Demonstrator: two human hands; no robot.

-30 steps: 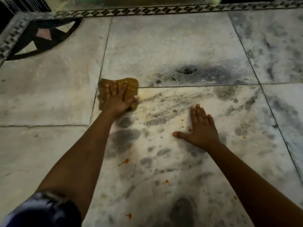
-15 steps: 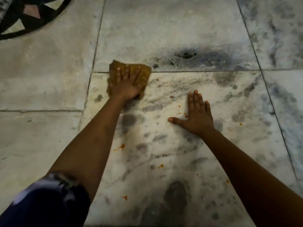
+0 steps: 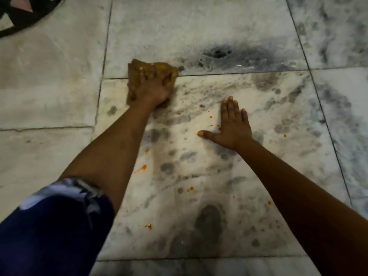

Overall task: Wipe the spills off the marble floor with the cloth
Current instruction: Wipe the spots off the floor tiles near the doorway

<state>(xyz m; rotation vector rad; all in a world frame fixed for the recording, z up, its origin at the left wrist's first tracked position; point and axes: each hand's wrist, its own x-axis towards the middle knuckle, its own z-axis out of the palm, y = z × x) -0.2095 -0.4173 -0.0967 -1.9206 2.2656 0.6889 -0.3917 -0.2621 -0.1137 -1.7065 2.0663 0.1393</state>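
Observation:
A crumpled mustard-brown cloth (image 3: 137, 69) lies on the marble floor (image 3: 199, 26) at the tile joint, left of centre. My left hand (image 3: 154, 87) presses down on it with fingers curled into the fabric. My right hand (image 3: 232, 126) rests flat on the same tile to the right, fingers spread, holding nothing. Small orange spill spots dot the tile: one (image 3: 143, 167) beside my left forearm, one (image 3: 148, 226) near the bottom, one (image 3: 191, 188) in the middle, and specks (image 3: 211, 117) next to my right hand.
A dark grey smudge (image 3: 219, 53) marks the tile just beyond the cloth. A black patterned inlay (image 3: 18, 16) curves across the top left corner. My blue patterned sleeve (image 3: 53, 226) fills the bottom left. Grout lines run between the large tiles.
My left hand has dragged the cloth to the right along the tile joint and bunched it up. The view has tilted down, so the border at the top has gone out of frame. My right hand stays planted.

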